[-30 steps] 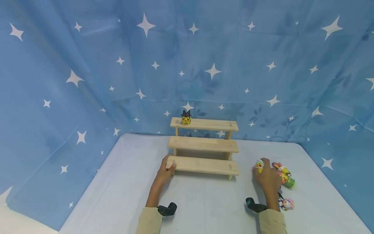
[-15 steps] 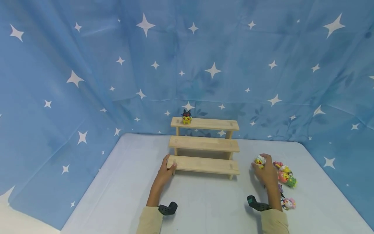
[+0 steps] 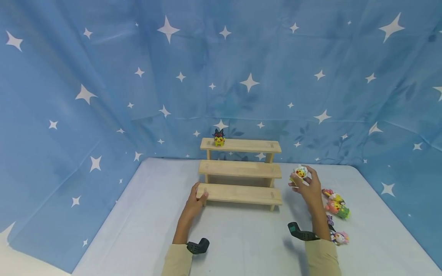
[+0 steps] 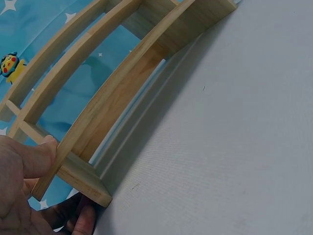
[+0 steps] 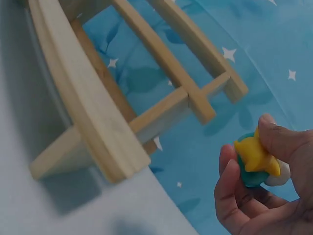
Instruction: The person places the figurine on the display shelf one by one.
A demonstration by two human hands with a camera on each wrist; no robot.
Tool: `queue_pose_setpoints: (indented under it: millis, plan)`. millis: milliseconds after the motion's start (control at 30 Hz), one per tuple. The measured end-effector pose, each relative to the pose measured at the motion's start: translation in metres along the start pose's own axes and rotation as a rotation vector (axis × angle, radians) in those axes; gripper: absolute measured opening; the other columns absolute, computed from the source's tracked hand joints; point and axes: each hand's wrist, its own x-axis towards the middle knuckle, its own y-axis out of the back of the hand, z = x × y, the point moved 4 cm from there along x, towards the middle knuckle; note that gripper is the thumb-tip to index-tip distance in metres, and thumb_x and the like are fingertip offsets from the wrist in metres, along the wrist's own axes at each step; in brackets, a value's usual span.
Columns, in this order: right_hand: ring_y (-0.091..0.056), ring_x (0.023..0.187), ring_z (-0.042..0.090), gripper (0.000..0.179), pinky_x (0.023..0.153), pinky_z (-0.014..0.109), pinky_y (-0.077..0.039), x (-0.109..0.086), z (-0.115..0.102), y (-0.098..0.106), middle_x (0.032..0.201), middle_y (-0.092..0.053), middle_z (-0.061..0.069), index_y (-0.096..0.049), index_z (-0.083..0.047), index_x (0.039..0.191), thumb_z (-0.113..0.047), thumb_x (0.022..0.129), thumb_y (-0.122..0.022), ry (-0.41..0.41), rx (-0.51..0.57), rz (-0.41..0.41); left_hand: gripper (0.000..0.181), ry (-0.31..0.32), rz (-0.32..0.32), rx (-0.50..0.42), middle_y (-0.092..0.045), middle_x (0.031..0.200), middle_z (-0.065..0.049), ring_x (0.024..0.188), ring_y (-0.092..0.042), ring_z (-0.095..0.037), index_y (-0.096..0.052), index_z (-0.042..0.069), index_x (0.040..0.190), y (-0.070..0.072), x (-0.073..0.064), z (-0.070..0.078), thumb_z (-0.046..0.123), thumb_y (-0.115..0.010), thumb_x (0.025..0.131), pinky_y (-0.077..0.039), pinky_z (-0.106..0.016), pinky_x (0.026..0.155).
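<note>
A three-step wooden display stand [image 3: 239, 168] stands on the white table. My left hand [image 3: 194, 203] grips the left end of its lowest shelf; in the left wrist view the thumb [image 4: 39, 155] lies over the board and fingers reach beneath. In my right hand [image 3: 310, 188] a small yellow figurine with a white top [image 3: 300, 172] is pinched, raised off the table just right of the stand. The right wrist view shows the figurine's yellow and teal underside [image 5: 254, 156] between thumb and fingers. On the top shelf, toward the left, sits a yellow figurine with black pointed ears [image 3: 219, 138].
Several colourful figurines [image 3: 336, 206] lie clustered on the table at the right, with a pink and white one [image 3: 340, 238] nearer the front, partly behind my right forearm. A blue curtain with white stars [image 3: 248, 57] hangs behind and at both sides.
My right hand has lifted the yellow figurine from beside the cluster, moving it up and left toward the stand. The left hand keeps its grip on the lowest shelf.
</note>
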Motion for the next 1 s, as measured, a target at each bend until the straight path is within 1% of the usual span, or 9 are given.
queue_pose_setpoints:
  millis: [67, 200, 300, 400, 500, 600, 767, 867, 1000]
  plan:
    - [-0.069, 0.076, 0.0, 0.07, 0.069, 0.018, -0.056, 0.0, -0.005, -0.006, 0.102, -0.058, -0.011, -0.029, -0.017, 0.151, -0.031, 0.094, -0.066, 0.007, 0.043, -0.009, 0.066, 0.004, -0.001, -0.005, -0.039, 0.148, -0.032, 0.134, -0.043, -0.048, -0.017, 0.012, 0.156, 0.0, 0.0, 0.0, 0.03, -0.051, 0.102, -0.032, -0.065, 0.106]
    - [-0.069, 0.082, 0.0, 0.065, 0.071, 0.017, -0.056, 0.002, -0.013, -0.015, 0.109, -0.055, -0.006, -0.032, -0.017, 0.15, -0.02, 0.094, -0.066, 0.031, 0.114, -0.033, 0.066, 0.018, -0.009, -0.016, -0.04, 0.146, -0.031, 0.131, -0.045, -0.047, -0.016, 0.014, 0.156, 0.0, 0.0, -0.001, 0.032, -0.051, 0.102, -0.033, -0.065, 0.106]
    - [-0.068, 0.086, 0.0, 0.065, 0.074, 0.017, -0.055, 0.003, -0.017, -0.018, 0.114, -0.053, -0.006, -0.032, -0.019, 0.15, -0.019, 0.095, -0.065, 0.045, 0.138, -0.035, 0.067, 0.015, -0.013, -0.018, -0.043, 0.144, -0.031, 0.127, -0.049, -0.045, -0.016, 0.014, 0.156, -0.001, -0.001, -0.001, 0.032, -0.051, 0.102, -0.035, -0.063, 0.104]
    - [-0.067, 0.089, 0.0, 0.063, 0.075, 0.015, -0.054, 0.004, -0.023, -0.022, 0.118, -0.052, -0.006, -0.033, -0.023, 0.15, -0.025, 0.095, -0.065, 0.074, 0.158, -0.014, 0.067, 0.009, -0.012, -0.012, -0.044, 0.143, -0.031, 0.126, -0.051, -0.045, -0.016, 0.013, 0.156, -0.001, -0.001, -0.001, 0.031, -0.051, 0.102, -0.037, -0.063, 0.103]
    - [-0.067, 0.091, 0.0, 0.062, 0.075, 0.015, -0.054, 0.006, -0.031, -0.026, 0.121, -0.052, -0.003, -0.034, -0.023, 0.149, -0.027, 0.095, -0.064, 0.11, 0.189, 0.009, 0.066, 0.009, -0.001, 0.0, -0.044, 0.143, -0.031, 0.126, -0.051, -0.045, -0.017, 0.014, 0.156, 0.001, 0.0, 0.0, 0.031, -0.051, 0.102, -0.037, -0.063, 0.103]
    - [-0.067, 0.091, 0.002, 0.061, 0.074, 0.016, -0.055, 0.008, -0.04, -0.029, 0.121, -0.053, 0.0, -0.034, -0.023, 0.149, -0.026, 0.096, -0.063, 0.153, 0.212, 0.013, 0.066, 0.009, 0.002, 0.002, -0.044, 0.143, -0.031, 0.126, -0.051, -0.044, -0.017, 0.014, 0.156, 0.001, 0.0, -0.001, 0.031, -0.051, 0.102, -0.037, -0.062, 0.103]
    - [-0.068, 0.089, 0.004, 0.067, 0.073, 0.018, -0.054, 0.013, -0.055, -0.035, 0.116, -0.057, -0.002, -0.027, -0.023, 0.152, -0.023, 0.096, -0.063, 0.195, 0.249, -0.019, 0.067, 0.01, -0.004, -0.001, -0.044, 0.144, -0.03, 0.127, -0.051, -0.044, -0.016, 0.015, 0.156, 0.001, 0.002, -0.002, 0.033, -0.051, 0.102, -0.036, -0.062, 0.104]
    - [-0.066, 0.092, 0.0, 0.069, 0.074, 0.017, -0.053, 0.015, -0.062, -0.042, 0.12, -0.058, -0.005, -0.024, -0.02, 0.153, -0.021, 0.096, -0.063, 0.199, 0.231, -0.034, 0.067, 0.014, -0.003, -0.003, -0.044, 0.144, -0.03, 0.128, -0.049, -0.045, -0.016, 0.015, 0.156, 0.002, 0.002, -0.001, 0.034, -0.051, 0.102, -0.035, -0.063, 0.104]
    - [-0.061, 0.101, -0.004, 0.063, 0.078, 0.015, -0.052, 0.017, -0.069, -0.05, 0.132, -0.053, 0.004, -0.032, -0.009, 0.15, -0.018, 0.096, -0.063, 0.216, 0.175, -0.04, 0.067, 0.019, -0.005, -0.008, -0.044, 0.144, -0.029, 0.129, -0.048, -0.045, -0.016, 0.016, 0.156, 0.001, 0.002, -0.002, 0.034, -0.051, 0.102, -0.034, -0.063, 0.105]
